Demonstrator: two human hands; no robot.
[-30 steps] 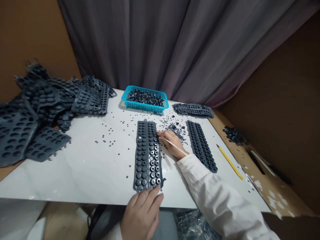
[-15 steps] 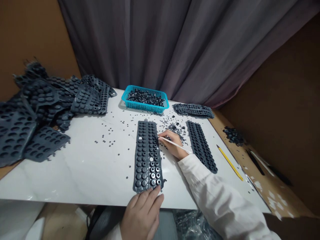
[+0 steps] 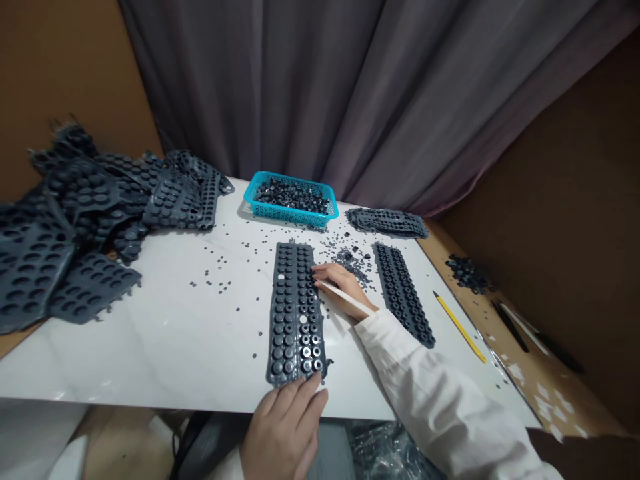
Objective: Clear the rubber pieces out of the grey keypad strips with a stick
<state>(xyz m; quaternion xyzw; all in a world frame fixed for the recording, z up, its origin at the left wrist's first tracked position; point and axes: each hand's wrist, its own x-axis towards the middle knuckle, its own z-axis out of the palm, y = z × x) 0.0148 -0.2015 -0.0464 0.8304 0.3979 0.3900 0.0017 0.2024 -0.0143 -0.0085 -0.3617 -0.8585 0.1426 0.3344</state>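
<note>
A long dark rubber strip [image 3: 295, 310] studded with round buttons lies lengthwise on the white table [image 3: 165, 340]. My left hand [image 3: 285, 427] rests with its fingers flat on the strip's near end, holding it down. My right hand [image 3: 343, 287], in a white sleeve, is closed around a thin white stick [image 3: 345, 298] whose tip touches the strip's right column near the far end. Several holes in the near right rows show light rings.
A teal basket [image 3: 291, 199] of small dark parts stands at the back. Another strip [image 3: 403, 292] lies to the right, more strips [image 3: 387, 221] behind it. A heap of dark moulded sheets [image 3: 80, 220] fills the left. Loose bits are scattered about; a yellow pencil [image 3: 459, 325] lies right.
My right hand has shifted slightly left and up along the strip's right column with the stick. My left hand has stayed in place.
</note>
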